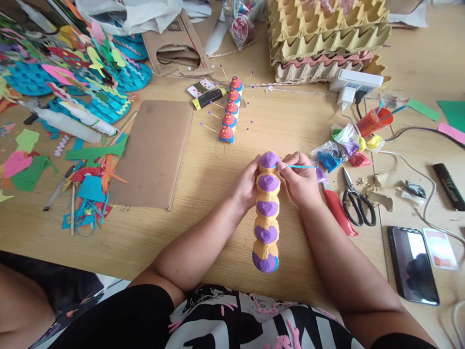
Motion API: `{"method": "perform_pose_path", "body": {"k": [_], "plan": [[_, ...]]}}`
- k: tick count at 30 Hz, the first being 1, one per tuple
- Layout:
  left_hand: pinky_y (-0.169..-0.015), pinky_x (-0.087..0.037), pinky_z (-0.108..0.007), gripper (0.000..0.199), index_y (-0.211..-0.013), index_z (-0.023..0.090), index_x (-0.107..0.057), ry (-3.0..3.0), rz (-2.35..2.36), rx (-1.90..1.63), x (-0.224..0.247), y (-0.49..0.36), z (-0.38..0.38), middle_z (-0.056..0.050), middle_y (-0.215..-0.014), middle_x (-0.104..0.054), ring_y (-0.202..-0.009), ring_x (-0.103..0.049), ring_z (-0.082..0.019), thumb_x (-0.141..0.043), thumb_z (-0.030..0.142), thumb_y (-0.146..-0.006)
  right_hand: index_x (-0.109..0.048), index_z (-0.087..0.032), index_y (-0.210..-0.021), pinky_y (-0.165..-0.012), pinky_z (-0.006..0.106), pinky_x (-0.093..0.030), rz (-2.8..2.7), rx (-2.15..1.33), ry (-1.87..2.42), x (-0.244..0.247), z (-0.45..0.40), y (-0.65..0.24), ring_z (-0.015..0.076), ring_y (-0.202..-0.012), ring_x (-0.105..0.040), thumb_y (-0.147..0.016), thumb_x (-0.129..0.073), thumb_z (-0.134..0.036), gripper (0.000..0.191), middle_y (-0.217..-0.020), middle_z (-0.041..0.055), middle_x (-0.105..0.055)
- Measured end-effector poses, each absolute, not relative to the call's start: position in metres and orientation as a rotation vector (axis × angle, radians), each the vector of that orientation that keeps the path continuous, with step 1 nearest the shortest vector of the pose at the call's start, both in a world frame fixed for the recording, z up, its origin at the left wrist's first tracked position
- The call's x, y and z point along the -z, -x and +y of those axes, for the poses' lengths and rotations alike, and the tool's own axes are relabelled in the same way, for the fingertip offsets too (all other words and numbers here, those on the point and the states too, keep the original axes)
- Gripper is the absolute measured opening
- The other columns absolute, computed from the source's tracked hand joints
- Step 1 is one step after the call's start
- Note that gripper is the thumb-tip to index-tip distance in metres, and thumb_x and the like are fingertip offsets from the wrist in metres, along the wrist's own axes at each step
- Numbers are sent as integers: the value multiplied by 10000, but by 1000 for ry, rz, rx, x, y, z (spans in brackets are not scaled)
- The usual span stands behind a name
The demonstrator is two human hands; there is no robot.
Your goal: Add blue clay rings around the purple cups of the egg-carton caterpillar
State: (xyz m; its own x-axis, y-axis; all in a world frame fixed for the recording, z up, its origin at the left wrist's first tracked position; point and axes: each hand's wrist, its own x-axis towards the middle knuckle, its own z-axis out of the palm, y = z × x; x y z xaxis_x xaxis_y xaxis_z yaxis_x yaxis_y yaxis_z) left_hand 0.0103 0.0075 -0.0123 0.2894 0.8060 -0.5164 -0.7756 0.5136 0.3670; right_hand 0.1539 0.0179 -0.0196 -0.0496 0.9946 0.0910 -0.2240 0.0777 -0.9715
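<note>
A bumpy orange egg-carton strip (267, 222) with purple clay pressed on each bump extends toward me above the table. Its last bump also shows a bit of blue at the edge. My left hand (247, 184) grips the strip's far end from the left side. In my right hand (301, 180), thumb and fingers pinch a thin blue clay tool (303, 166), its tip at the farthest purple bump. Beyond the hands stands a row of red and blue egg-carton figures (230, 112) with smiling faces and pin-like sticks.
A cardboard sheet (150, 150) lies left, with paper scraps (90, 189) beyond it. At right are black-handled scissors (358, 201), a red-handled cutter (338, 208), clay packets (330, 154) and a phone (414, 264). Egg trays (327, 43) are stacked behind a power strip (358, 80).
</note>
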Motion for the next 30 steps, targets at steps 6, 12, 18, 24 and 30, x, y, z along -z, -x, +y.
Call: {"method": "perform_pose_path", "body": {"k": [6, 12, 18, 24, 30], "plan": [[-674, -582, -340, 156, -918, 276, -799, -4, 719, -1086, 9, -9, 7, -51, -829, -812, -710, -727, -230, -793, 421, -974, -571, -253, -725, -640, 304, -403, -1143, -1257, 960, 18, 17, -154, 129, -666, -489, -701, -1048, -603, 592, -712, -49, -584], [-734, -574, -295, 293, -937, 210, -786, 15, 710, -1084, 0, -10, 6, -39, -832, -792, -729, -723, -181, -617, 381, -1104, -563, -247, -720, -662, 304, -431, -1161, -1285, 891, 15, 15, -151, 126, -675, -504, -730, -1012, -664, 613, -711, -49, -577], [-732, -578, -274, 356, -910, 205, -786, 27, 729, -1085, -6, -11, 5, -26, -843, -789, -736, -727, -173, -572, 385, -1130, -571, -244, -717, -653, 300, -435, -1160, -1265, 920, 13, 14, -151, 125, -677, -514, -729, -1017, -658, 609, -716, -43, -589], [-795, -595, -279, 327, -936, 193, -784, -21, 745, -1106, -4, -12, 5, -40, -884, -814, -781, -758, -177, -628, 425, -1104, -582, -250, -702, -674, 319, -471, -1184, -1243, 935, 10, 13, -151, 137, -681, -530, -696, -1034, -653, 605, -708, -42, -593], [-825, -632, -296, 285, -978, 194, -786, -64, 754, -1124, 0, -14, 3, -32, -889, -814, -800, -774, -177, -699, 453, -1057, -599, -253, -718, -648, 329, -447, -1243, -1124, 1005, 9, 11, -151, 147, -687, -546, -737, -1020, -637, 570, -734, -26, -620]]}}
